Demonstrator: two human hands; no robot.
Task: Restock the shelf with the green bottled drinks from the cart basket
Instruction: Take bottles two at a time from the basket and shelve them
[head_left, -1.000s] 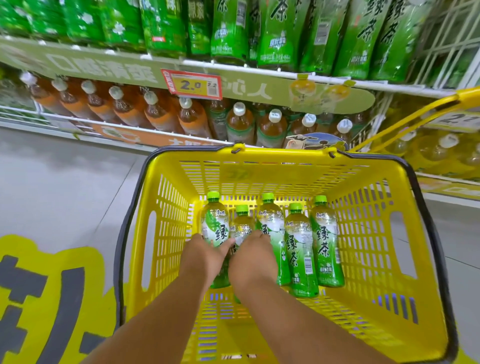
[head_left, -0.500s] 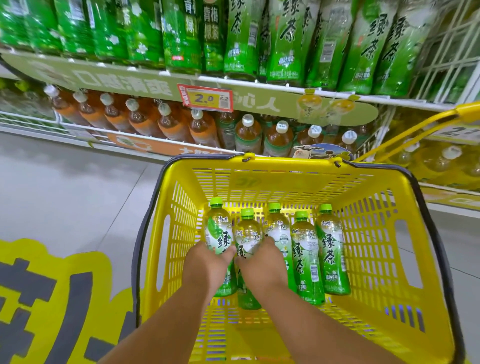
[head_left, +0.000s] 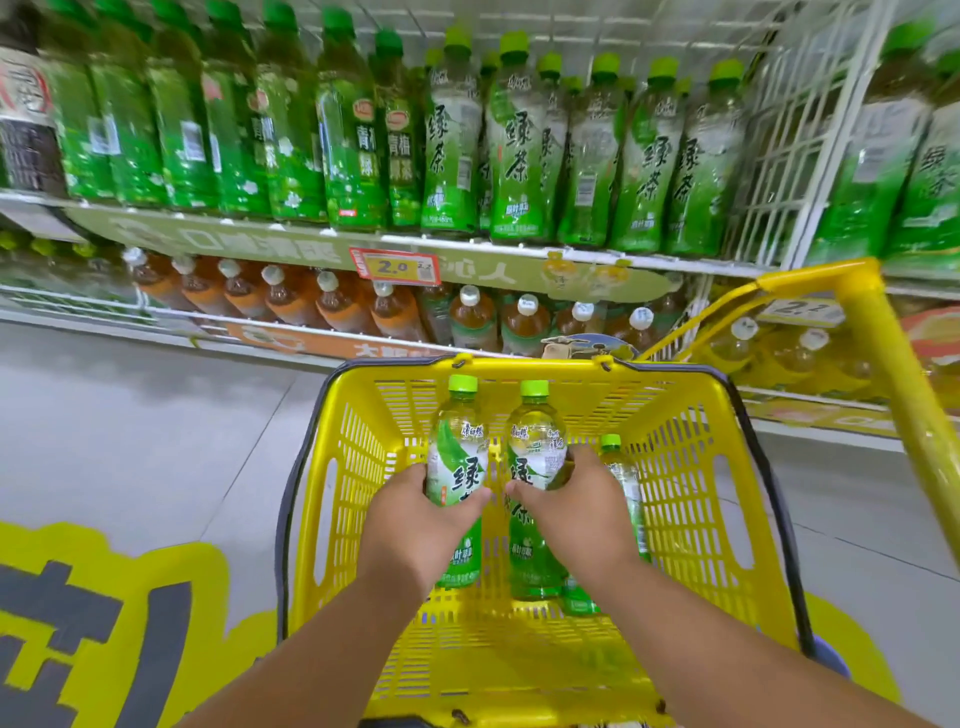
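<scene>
My left hand (head_left: 415, 525) grips one green bottled drink (head_left: 457, 457) by its middle, held above the yellow cart basket (head_left: 353, 467). My right hand (head_left: 576, 514) grips a second green bottle (head_left: 535, 441) beside it. Both bottles are upright with lime caps, raised above the basket floor. Another green bottle (head_left: 621, 473) still lies in the basket, mostly hidden behind my right hand. The shelf (head_left: 467, 244) above holds a row of matching green bottles (head_left: 519, 150).
A lower shelf holds brown tea bottles (head_left: 332, 306) with white caps. A red-and-yellow price tag (head_left: 395, 267) hangs on the shelf edge. The yellow cart handle frame (head_left: 883, 353) rises at the right. Grey floor with a yellow floor sticker (head_left: 104, 613) lies at the left.
Both hands closed on two bottles in the basket and lifted them upward. The view tilted up, showing more of the green-bottle shelf.
</scene>
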